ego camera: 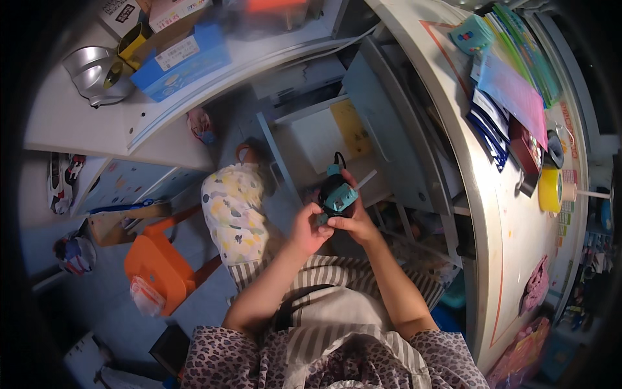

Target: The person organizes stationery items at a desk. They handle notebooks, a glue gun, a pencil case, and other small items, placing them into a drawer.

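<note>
Both my hands hold a small teal and black device with a black cord loop, above an open drawer. My right hand (pixel 358 221) wraps around the right side of the teal device (pixel 341 198), its thumb near the lower edge. My left hand (pixel 311 228) grips the lower left part with thumb and fingers. A short white strip or stick (pixel 365 180) projects from the upper right of the device; its exact kind is unclear. White paper and a yellow sheet (pixel 351 129) lie in the open drawer (pixel 379 187) beyond my hands.
A white desk (pixel 527 233) curves along the right, with booklets (pixel 527 58), a yellow tape roll (pixel 550 189) and a pink knitted item (pixel 536 287). A blue box (pixel 180 61) and silver mask-like object (pixel 95 73) stand on the upper left surface. An orange stool (pixel 160 267) is at lower left.
</note>
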### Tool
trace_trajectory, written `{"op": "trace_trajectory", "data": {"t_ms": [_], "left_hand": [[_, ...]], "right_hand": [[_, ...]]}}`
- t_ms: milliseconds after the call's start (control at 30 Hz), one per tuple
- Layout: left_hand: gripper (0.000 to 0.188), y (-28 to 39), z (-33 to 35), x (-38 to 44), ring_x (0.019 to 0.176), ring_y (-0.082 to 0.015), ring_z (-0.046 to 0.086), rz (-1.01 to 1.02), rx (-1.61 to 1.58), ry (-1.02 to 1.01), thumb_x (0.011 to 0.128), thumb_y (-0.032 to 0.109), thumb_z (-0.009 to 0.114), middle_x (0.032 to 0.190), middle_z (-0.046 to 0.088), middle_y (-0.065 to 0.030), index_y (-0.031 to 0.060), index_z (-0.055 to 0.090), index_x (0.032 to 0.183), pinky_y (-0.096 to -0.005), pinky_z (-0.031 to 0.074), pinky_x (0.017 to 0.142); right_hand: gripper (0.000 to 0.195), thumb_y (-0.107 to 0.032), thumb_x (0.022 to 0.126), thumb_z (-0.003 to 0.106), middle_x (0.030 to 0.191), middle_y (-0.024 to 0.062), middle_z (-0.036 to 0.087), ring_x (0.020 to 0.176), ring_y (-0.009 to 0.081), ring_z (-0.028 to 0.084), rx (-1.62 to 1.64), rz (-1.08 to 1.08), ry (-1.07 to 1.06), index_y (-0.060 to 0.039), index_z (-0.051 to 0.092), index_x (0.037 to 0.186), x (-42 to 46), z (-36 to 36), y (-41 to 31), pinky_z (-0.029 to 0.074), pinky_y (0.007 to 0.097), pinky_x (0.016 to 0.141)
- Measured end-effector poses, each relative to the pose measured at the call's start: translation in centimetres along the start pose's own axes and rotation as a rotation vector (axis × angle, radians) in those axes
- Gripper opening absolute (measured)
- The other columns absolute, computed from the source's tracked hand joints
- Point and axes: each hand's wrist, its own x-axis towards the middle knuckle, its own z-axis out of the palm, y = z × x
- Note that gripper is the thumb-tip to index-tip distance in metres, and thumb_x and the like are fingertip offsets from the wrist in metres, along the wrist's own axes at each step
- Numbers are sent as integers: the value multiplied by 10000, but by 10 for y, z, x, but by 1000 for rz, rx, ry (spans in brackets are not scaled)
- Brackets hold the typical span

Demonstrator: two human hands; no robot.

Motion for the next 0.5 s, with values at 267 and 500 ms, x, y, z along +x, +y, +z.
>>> {"op": "trace_trajectory", "data": {"t_ms": [267, 500], "left_hand": [[140, 24, -9, 47, 560, -133, 494, 75, -398, -30, 843, 165, 546, 720, 554, -76, 36, 505, 807, -179, 377, 396], [199, 14, -14, 48, 658, -130, 488, 478, 68, 421, 869, 159, 544, 982, 556, -67, 71, 462, 1028, -255, 389, 553]], "right_hand": [[892, -119, 648, 765, 1217, 118, 462, 1133, 228, 463, -116, 205, -65, -131, 257, 1381, 76, -13, 5, 421, 368, 909], [901, -184, 594, 774, 1239, 267, 366, 1109, 383, 456, -1182, 355, 253, -194, 288, 1353, 162, -7, 39, 460, 420, 861]]}}
